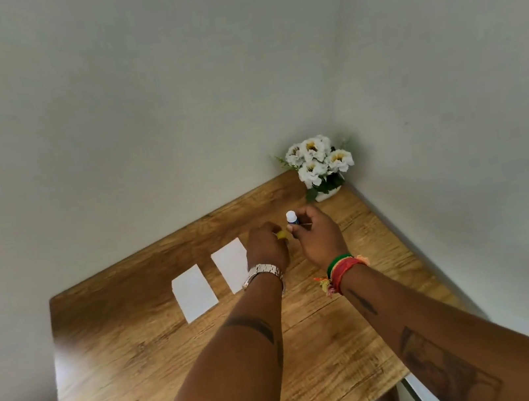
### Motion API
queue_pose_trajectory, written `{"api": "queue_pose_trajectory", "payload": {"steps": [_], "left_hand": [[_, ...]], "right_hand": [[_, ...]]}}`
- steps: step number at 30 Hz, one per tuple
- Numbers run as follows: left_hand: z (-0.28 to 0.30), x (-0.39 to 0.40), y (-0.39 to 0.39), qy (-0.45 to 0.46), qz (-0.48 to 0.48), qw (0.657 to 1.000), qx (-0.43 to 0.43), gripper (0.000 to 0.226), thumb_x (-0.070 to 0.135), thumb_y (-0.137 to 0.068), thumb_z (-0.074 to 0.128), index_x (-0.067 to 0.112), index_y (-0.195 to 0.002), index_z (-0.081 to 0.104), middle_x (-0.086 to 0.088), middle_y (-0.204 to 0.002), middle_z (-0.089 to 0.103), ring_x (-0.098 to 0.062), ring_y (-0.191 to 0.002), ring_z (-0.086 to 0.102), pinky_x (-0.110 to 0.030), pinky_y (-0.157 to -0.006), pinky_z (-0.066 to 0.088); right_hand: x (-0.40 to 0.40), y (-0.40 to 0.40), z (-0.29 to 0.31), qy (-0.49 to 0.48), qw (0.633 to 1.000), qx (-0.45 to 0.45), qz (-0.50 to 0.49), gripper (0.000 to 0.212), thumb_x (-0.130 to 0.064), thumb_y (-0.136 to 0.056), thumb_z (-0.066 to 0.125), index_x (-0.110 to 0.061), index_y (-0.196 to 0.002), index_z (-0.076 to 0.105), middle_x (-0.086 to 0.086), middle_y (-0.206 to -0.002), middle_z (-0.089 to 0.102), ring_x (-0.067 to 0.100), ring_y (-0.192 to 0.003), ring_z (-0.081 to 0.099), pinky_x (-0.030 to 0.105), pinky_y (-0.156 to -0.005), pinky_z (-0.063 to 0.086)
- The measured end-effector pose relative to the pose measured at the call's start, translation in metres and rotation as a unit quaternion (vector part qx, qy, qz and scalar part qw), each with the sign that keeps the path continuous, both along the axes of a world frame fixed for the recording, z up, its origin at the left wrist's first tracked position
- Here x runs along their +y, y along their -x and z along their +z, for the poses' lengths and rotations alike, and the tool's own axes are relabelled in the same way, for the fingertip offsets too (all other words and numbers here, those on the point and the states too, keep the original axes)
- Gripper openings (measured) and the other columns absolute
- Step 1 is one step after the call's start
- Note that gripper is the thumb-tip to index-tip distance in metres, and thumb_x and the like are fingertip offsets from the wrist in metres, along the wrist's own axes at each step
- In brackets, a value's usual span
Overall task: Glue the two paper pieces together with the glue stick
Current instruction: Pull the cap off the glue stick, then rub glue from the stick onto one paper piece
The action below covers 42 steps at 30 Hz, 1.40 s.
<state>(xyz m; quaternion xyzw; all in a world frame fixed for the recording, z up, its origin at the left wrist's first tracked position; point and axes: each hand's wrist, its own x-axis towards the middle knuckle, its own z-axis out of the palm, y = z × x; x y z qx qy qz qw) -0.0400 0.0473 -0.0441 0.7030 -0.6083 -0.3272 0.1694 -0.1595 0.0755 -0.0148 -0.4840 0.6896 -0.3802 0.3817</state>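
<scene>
Two white paper pieces lie flat on the wooden table: the left paper lies in full view, and the right paper is partly covered by my left wrist. My right hand is closed around the glue stick, whose white glue tip points up above a blue body. My left hand, wearing a metal watch, holds a small yellow cap between its fingers, just left of the glue stick and above the table.
A white pot of white flowers stands in the far right corner against the walls. The table's left edge runs near x 250 and its right edge meets the wall.
</scene>
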Motion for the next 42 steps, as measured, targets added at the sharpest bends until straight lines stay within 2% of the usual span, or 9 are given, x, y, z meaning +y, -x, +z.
{"api": "queue_pose_trajectory", "payload": {"steps": [9, 13, 18, 21, 26, 29, 34, 38, 42], "left_hand": [[-0.008, 0.014, 0.001, -0.024, -0.050, 0.998, -0.029, 0.048, 0.017, -0.091, 0.067, 0.021, -0.137, 0.053, -0.014, -0.127, 0.064, -0.034, -0.105, 0.067, -0.037, -0.075, 0.054], [0.028, 0.016, -0.020, 0.025, -0.024, 0.999, 0.029, 0.036, 0.007, -0.092, 0.055, 0.017, -0.123, 0.068, -0.010, -0.122, 0.070, -0.029, -0.106, 0.067, -0.028, -0.075, 0.046], [0.083, 0.021, -0.055, 0.060, 0.047, 0.985, 0.156, 0.022, 0.019, -0.096, 0.062, 0.020, -0.115, 0.073, 0.004, -0.101, 0.075, -0.014, -0.094, 0.068, -0.018, -0.070, 0.045], [0.103, 0.025, -0.077, 0.081, 0.042, 0.982, 0.163, 0.021, 0.023, -0.095, 0.067, 0.016, -0.115, 0.071, 0.000, -0.103, 0.075, -0.018, -0.093, 0.069, -0.025, -0.076, 0.052], [0.127, 0.034, -0.109, 0.119, 0.077, 0.976, 0.168, 0.025, 0.033, -0.090, 0.075, 0.017, -0.109, 0.073, -0.001, -0.101, 0.074, -0.020, -0.093, 0.069, -0.036, -0.086, 0.055], [0.137, 0.040, -0.124, 0.107, 0.133, 0.954, 0.247, 0.020, 0.034, -0.087, 0.078, 0.023, -0.104, 0.077, 0.002, -0.097, 0.078, -0.018, -0.092, 0.073, -0.040, -0.090, 0.060], [0.155, 0.051, -0.128, 0.102, 0.157, 0.936, 0.300, 0.035, 0.037, -0.088, 0.078, 0.018, -0.118, 0.077, 0.002, -0.110, 0.077, -0.017, -0.102, 0.069, -0.029, -0.086, 0.050], [0.164, 0.055, -0.124, 0.095, 0.170, 0.914, 0.357, 0.032, 0.031, -0.086, 0.081, 0.019, -0.116, 0.078, 0.007, -0.105, 0.076, -0.007, -0.097, 0.067, -0.026, -0.084, 0.048], [0.171, 0.057, -0.124, 0.110, 0.156, 0.917, 0.350, 0.033, 0.029, -0.085, 0.082, 0.017, -0.116, 0.077, 0.006, -0.106, 0.076, -0.004, -0.095, 0.068, -0.023, -0.083, 0.048]], "right_hand": [[0.002, -0.010, 0.000, -0.013, 1.000, -0.024, 0.000, 0.025, -0.019, -0.091, 0.071, -0.021, -0.115, 0.067, -0.007, -0.102, 0.070, 0.012, -0.096, 0.066, 0.028, -0.086, 0.052], [0.000, -0.022, 0.020, 0.007, 0.999, -0.037, 0.014, 0.023, -0.021, -0.093, 0.070, -0.021, -0.116, 0.066, -0.006, -0.104, 0.071, 0.011, -0.094, 0.066, 0.021, -0.077, 0.051], [-0.001, -0.050, 0.051, 0.041, 0.996, -0.046, 0.070, 0.021, -0.020, -0.096, 0.065, -0.021, -0.117, 0.067, -0.004, -0.104, 0.069, 0.009, -0.092, 0.065, 0.025, -0.079, 0.053], [-0.002, -0.068, 0.070, 0.071, 0.992, -0.052, 0.085, 0.026, -0.018, -0.098, 0.062, -0.017, -0.124, 0.069, 0.000, -0.103, 0.070, 0.015, -0.092, 0.066, 0.024, -0.080, 0.054], [0.002, -0.095, 0.093, 0.083, 0.983, -0.041, 0.156, 0.035, -0.018, -0.104, 0.049, -0.029, -0.133, 0.065, 0.000, -0.126, 0.064, 0.016, -0.111, 0.062, 0.031, -0.097, 0.053], [0.012, -0.104, 0.099, 0.084, 0.984, -0.056, 0.149, 0.038, -0.020, -0.101, 0.056, -0.031, -0.138, 0.056, 0.000, -0.118, 0.065, 0.017, -0.105, 0.065, 0.031, -0.088, 0.056], [0.022, -0.116, 0.094, 0.059, 0.983, -0.105, 0.139, 0.028, -0.023, -0.089, 0.075, -0.021, -0.112, 0.059, 0.000, -0.101, 0.072, 0.020, -0.092, 0.071, 0.037, -0.082, 0.060], [0.022, -0.121, 0.102, 0.037, 0.971, -0.218, 0.091, 0.023, -0.013, -0.089, 0.075, -0.011, -0.110, 0.066, 0.011, -0.096, 0.074, 0.027, -0.086, 0.074, 0.032, -0.074, 0.062], [0.023, -0.112, 0.104, 0.031, 0.961, -0.243, 0.131, 0.020, -0.015, -0.095, 0.067, -0.008, -0.113, 0.069, 0.013, -0.091, 0.075, 0.026, -0.083, 0.070, 0.029, -0.074, 0.060]]}}
